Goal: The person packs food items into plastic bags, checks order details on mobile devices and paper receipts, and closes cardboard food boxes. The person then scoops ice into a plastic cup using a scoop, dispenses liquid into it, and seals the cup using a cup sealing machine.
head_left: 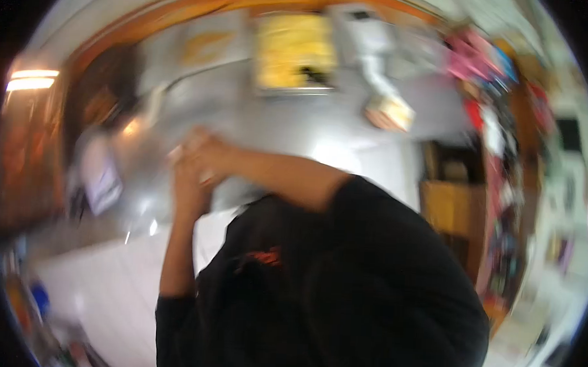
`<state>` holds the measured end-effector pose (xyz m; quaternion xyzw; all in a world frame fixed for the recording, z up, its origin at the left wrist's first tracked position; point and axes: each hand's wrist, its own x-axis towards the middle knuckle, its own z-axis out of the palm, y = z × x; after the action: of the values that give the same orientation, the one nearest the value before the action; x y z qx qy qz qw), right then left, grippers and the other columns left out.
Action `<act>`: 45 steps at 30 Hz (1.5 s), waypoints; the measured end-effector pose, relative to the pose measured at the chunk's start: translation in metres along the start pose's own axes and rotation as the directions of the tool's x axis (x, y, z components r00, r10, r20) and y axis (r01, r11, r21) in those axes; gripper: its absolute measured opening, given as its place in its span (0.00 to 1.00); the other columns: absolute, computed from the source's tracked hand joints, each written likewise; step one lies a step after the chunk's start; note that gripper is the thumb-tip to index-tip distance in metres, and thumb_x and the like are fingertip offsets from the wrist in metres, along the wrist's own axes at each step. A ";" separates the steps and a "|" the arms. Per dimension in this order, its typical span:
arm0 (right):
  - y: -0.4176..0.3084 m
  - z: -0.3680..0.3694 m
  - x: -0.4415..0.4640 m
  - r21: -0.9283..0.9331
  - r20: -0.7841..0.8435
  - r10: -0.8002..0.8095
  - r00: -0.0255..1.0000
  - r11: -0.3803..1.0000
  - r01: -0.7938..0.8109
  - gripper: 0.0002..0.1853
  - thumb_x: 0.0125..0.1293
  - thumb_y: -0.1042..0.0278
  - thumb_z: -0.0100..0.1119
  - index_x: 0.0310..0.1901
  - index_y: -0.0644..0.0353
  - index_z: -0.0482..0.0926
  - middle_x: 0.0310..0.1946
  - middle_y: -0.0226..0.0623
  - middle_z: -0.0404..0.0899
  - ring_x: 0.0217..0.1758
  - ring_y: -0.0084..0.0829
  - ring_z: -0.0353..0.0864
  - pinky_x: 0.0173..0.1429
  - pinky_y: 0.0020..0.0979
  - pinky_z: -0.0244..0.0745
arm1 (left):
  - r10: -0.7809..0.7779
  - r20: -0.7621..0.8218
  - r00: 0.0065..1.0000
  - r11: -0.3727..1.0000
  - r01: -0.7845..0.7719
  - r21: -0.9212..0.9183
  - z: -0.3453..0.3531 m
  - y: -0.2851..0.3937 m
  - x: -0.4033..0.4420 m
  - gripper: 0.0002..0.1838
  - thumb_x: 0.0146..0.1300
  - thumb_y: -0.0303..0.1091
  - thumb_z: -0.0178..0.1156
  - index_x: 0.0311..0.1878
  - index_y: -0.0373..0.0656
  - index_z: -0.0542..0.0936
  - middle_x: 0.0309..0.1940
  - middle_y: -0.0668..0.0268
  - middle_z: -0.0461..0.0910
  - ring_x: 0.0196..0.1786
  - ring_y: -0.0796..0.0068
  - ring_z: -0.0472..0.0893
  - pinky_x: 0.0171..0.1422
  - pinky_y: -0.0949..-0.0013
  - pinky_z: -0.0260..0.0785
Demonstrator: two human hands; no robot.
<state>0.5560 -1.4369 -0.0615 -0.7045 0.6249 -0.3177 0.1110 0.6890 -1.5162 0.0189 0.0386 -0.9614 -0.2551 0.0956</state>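
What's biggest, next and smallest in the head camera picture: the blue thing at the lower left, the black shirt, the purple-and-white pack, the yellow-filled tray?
1. Black shirt, probably helped by being nearer the camera
2. Yellow-filled tray
3. Purple-and-white pack, though it's blurry
4. Blue thing

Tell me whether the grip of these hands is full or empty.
Cannot tell: the left hand and right hand meet over the metal counter, and blur hides whether anything is between them.
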 end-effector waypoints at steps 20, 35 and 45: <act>-0.063 -0.284 -0.427 -0.200 -0.402 0.647 0.647 0.628 -0.752 0.63 0.31 0.61 0.80 0.71 0.67 0.53 0.61 0.55 0.65 0.65 0.54 0.63 0.70 0.47 0.58 | 0.121 0.445 0.887 0.482 0.339 -0.808 0.199 0.319 0.188 0.37 0.70 0.51 0.58 0.73 0.37 0.60 0.64 0.54 0.70 0.67 0.66 0.68 0.71 0.65 0.61; 0.057 -0.260 -0.573 0.995 -0.020 0.996 0.082 0.028 -0.096 0.37 0.67 0.49 0.61 0.70 0.59 0.60 0.61 0.45 0.73 0.64 0.39 0.74 0.66 0.44 0.69 | 0.050 0.750 0.660 0.441 0.659 -0.609 0.360 0.369 0.266 0.39 0.70 0.62 0.47 0.72 0.39 0.62 0.69 0.58 0.68 0.71 0.67 0.66 0.75 0.63 0.53; 0.098 -0.266 -0.554 0.996 0.061 0.954 0.292 -0.040 -0.077 0.24 0.69 0.56 0.58 0.62 0.57 0.70 0.51 0.39 0.81 0.50 0.33 0.84 0.54 0.41 0.79 | -0.012 0.668 0.744 -0.065 0.666 -0.743 0.364 0.402 0.233 0.29 0.75 0.53 0.44 0.68 0.42 0.67 0.64 0.61 0.74 0.66 0.67 0.74 0.72 0.59 0.62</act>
<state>0.3105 -0.8649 -0.0810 0.0634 0.5393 -0.7584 0.3604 0.3768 -1.0204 -0.0529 0.1528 -0.4545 -0.8518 -0.2111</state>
